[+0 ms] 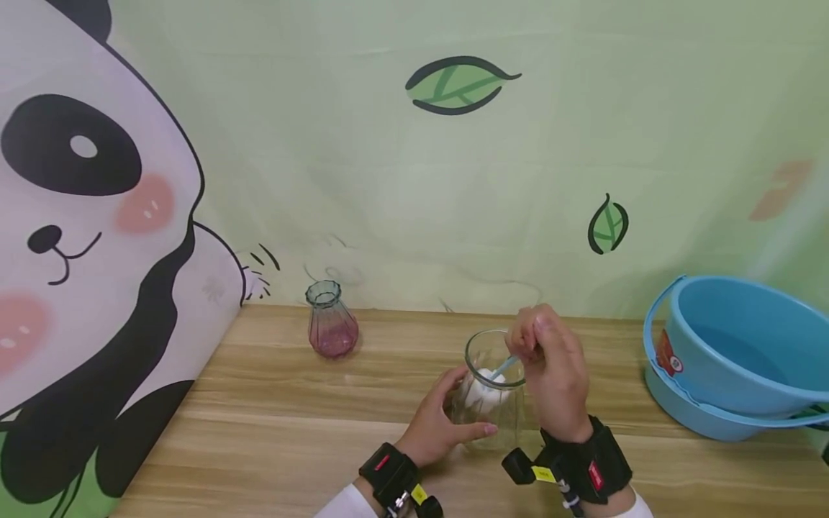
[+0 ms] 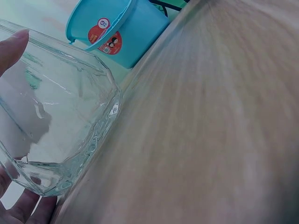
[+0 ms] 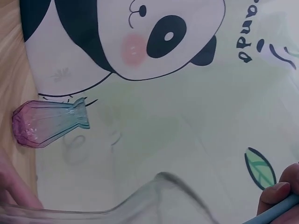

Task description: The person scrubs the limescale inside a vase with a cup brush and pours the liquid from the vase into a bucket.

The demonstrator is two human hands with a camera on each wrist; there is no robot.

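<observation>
A clear glass vase (image 1: 512,421) stands on the wooden table, its mouth tipped slightly. My left hand (image 1: 430,428) grips it from the left, thumb across the near side; in the left wrist view, fingers (image 2: 35,210) reach under the thick faceted base of the glass (image 2: 70,112). Inside the vase is the soft white head of a cleaning brush (image 1: 481,394). Above the rim, my right hand (image 1: 553,370) holds the brush's light blue handle (image 3: 276,210) in curled fingers. The white head's exact shape is blurred by the glass.
A small ribbed vase (image 1: 333,332), pink below and bluish above, stands at the back left. Two blue buckets (image 1: 719,360), one inside the other, are at the right. Behind the table hangs a pale green cloth (image 1: 363,180) printed with a panda and leaves.
</observation>
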